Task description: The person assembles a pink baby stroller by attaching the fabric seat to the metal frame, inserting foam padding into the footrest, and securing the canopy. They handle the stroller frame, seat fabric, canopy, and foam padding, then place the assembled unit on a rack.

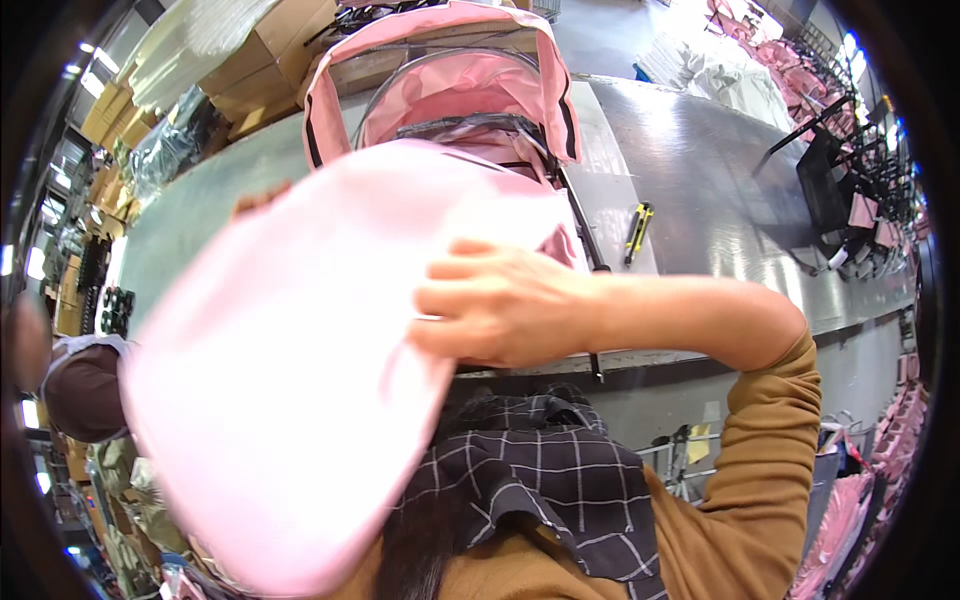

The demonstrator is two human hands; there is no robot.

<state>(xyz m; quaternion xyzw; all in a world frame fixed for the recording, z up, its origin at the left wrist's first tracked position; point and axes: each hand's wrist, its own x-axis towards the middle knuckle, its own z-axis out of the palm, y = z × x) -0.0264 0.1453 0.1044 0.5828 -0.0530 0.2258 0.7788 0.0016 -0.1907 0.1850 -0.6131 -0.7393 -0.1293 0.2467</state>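
My right hand (499, 300) grips the edge of a large pale pink fabric piece (300, 315), which looks overexposed and blurred. The cloth spreads over the left and middle of the view, in front of my chest. Behind its upper left edge shows a small blurred brownish patch, perhaps fingers of my left hand (260, 199); the rest of that hand and arm is hidden. Beyond the cloth, a pink stroller-like frame (559, 97) with a fabric canopy (472, 82) stands on the metal table (697, 180). A dark tube (581, 217) runs down its right side.
A yellow and black utility knife (638, 233) lies on the table right of the frame. Black folded frames (832, 187) stand at the right edge. Cardboard boxes (262, 64) and plastic-wrapped goods (180, 139) are at the far left. White plastic sheeting (727, 82) lies at the back right.
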